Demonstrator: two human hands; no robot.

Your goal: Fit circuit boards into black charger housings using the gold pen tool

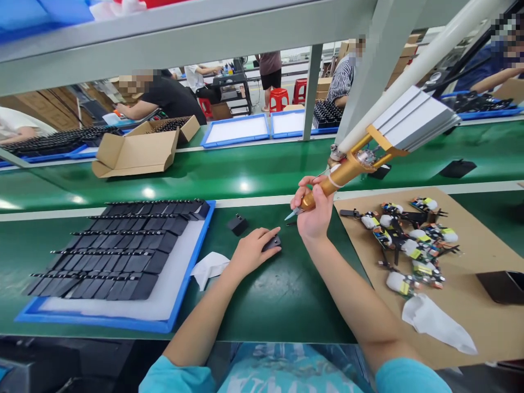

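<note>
My left hand [250,248] is closed over a small black plug housing [275,242] on the green work surface, fingers mostly hiding it. In my right hand [317,215] is a gold dispensing gun [346,173], slanting down to a pale pointed nozzle [290,215]. That tip is right of the housing, apart from it. A small dark piece [291,224] lies just below the nozzle. Another black plug adapter [237,224] stands behind my left hand. A crumpled white cloth [210,268] rests left of my wrist.
A blue-rimmed tray [208,226] at left carries several rows of black adapters [118,251]. Cardboard [483,240] at right bears several small circuit boards [409,248] and a white cloth [438,323]. Behind are an open carton [135,153], a metal post [313,93] and people working.
</note>
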